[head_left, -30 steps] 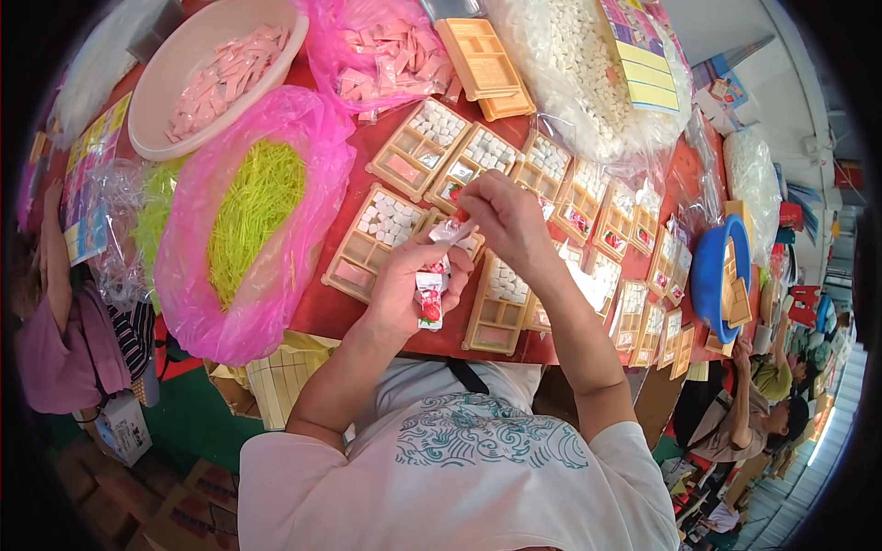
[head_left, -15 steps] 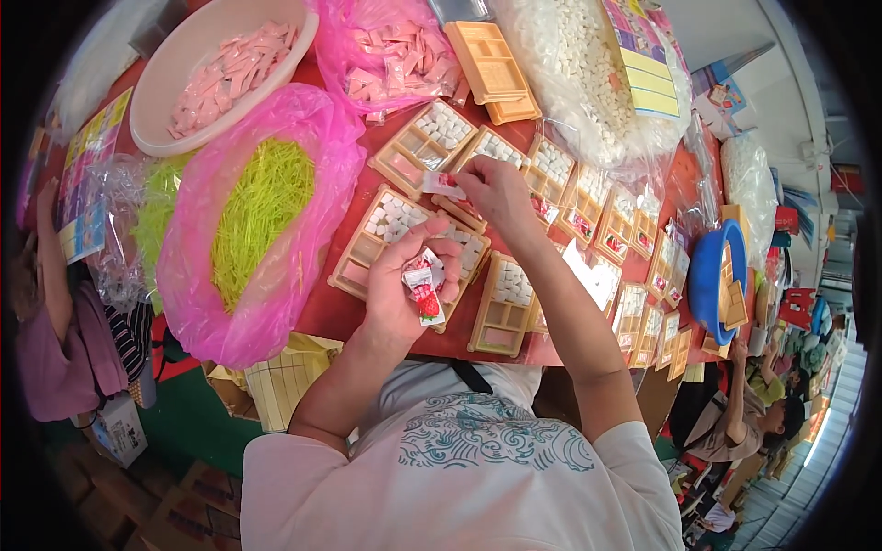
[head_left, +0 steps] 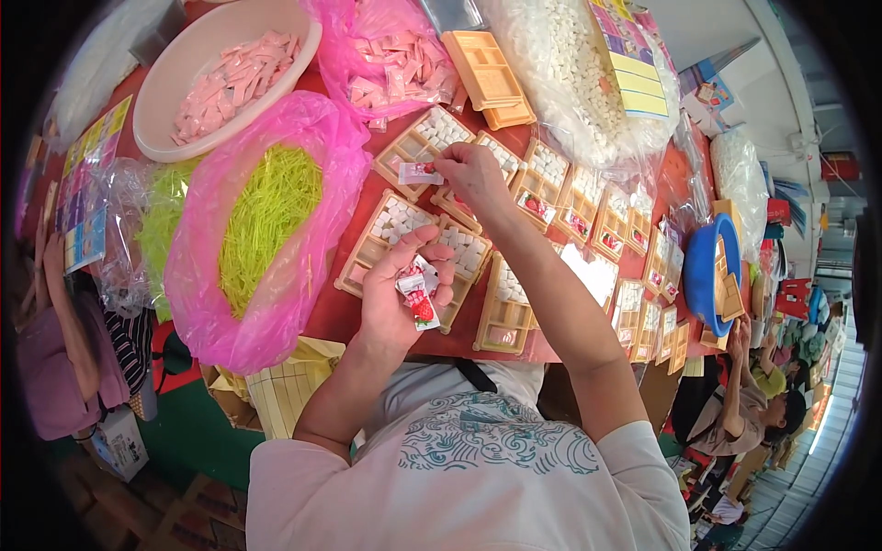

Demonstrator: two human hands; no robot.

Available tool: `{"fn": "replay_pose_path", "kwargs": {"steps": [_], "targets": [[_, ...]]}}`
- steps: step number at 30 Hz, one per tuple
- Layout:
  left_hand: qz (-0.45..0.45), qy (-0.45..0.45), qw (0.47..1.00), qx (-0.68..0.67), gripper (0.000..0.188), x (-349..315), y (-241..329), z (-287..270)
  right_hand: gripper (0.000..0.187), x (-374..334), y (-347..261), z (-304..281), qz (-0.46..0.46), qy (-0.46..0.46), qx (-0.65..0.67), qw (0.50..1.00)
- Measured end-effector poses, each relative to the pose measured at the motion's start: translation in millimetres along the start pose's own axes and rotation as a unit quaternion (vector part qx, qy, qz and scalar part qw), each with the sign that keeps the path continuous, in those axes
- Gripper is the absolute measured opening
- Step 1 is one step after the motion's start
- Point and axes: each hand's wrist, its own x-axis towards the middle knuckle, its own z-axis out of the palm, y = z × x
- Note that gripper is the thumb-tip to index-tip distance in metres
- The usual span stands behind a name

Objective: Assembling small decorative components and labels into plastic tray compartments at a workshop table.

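My left hand (head_left: 390, 298), palm up with curled fingers, cups several small sachets (head_left: 419, 305) that have a red strawberry print. My right hand (head_left: 478, 184) pinches the edge of a single sachet (head_left: 418, 174), white at one end and red at the other. It is over the lower compartments of a beige divided tray (head_left: 384, 158), whose upper part is filled with white pieces. Whether the sachet touches the tray I cannot tell. Beneath my left hand lies another divided tray (head_left: 345, 275) with white pieces, partly covered by the hand.
More filled trays (head_left: 501, 312) run in rows to the right, several with strawberry sachets. A pink bag (head_left: 193, 303) of green shreds, a pale basin (head_left: 152, 124) of pink packets and stacked trays (head_left: 480, 69) stand around. A blue basin (head_left: 703, 285) is at right; other people work at both sides.
My right hand has shifted left with its sachet, which now lies flatter over the far tray's lower compartments. My left hand still cups its sachets, fingers slightly moved.
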Motion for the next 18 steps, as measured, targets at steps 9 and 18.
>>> {"fn": "replay_pose_path", "kwargs": {"steps": [9,18], "targets": [[0.002,0.008,1.0,-0.014,0.032,-8.5,1.7,-5.6,0.017,-7.4,-4.7,15.7,-0.095,0.065,-0.094,0.989],[-0.003,0.002,1.0,-0.027,0.031,-12.2,1.7,-9.2,0.02,-25.4,0.3,-3.7,-0.061,0.003,-0.084,0.995]]}}
